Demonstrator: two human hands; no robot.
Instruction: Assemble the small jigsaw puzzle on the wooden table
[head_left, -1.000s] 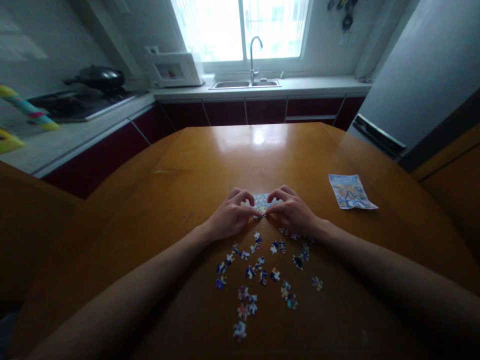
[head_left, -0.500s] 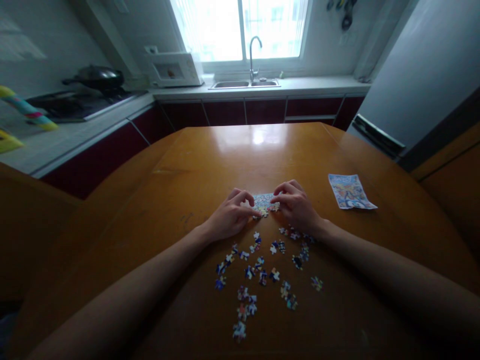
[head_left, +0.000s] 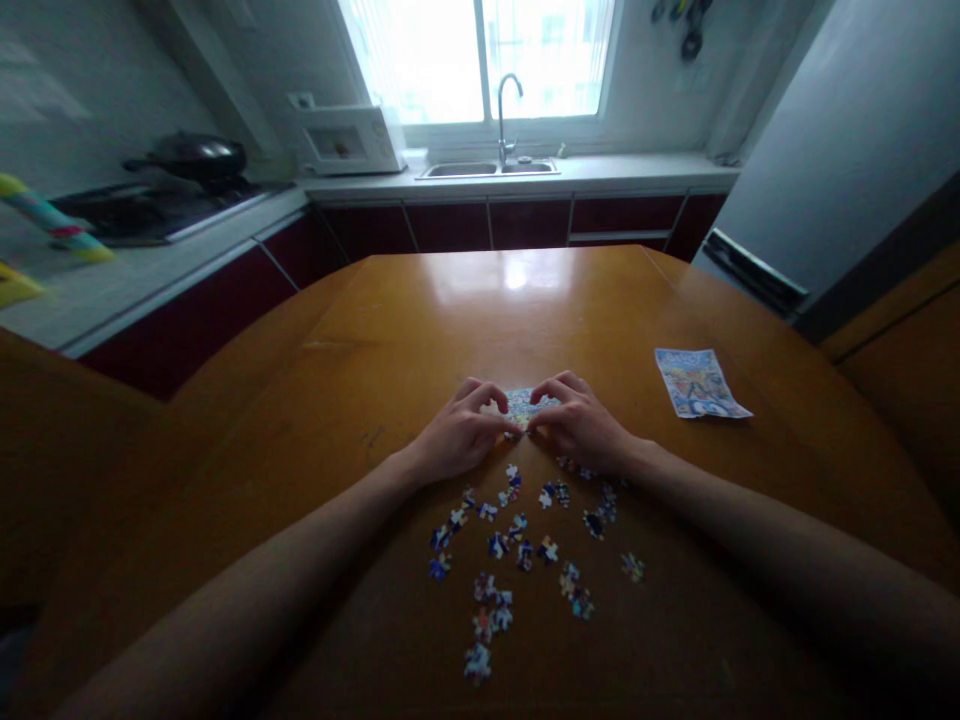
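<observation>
Left hand (head_left: 457,440) and right hand (head_left: 581,428) sat curled, fingertips meeting over joined puzzle patch (head_left: 523,406), pinching its near edge at tabletop middle. Whether either gripped single piece, could not tell. Loose puzzle pieces (head_left: 517,545) lay scattered just nearward, between forearms, toward tabletop's near edge. Printed picture sheet (head_left: 699,383) lay flat, well apart, near right edge of table (head_left: 420,320).

Home kitchen (sink (head_left: 489,169), stove (head_left: 161,212))
</observation>
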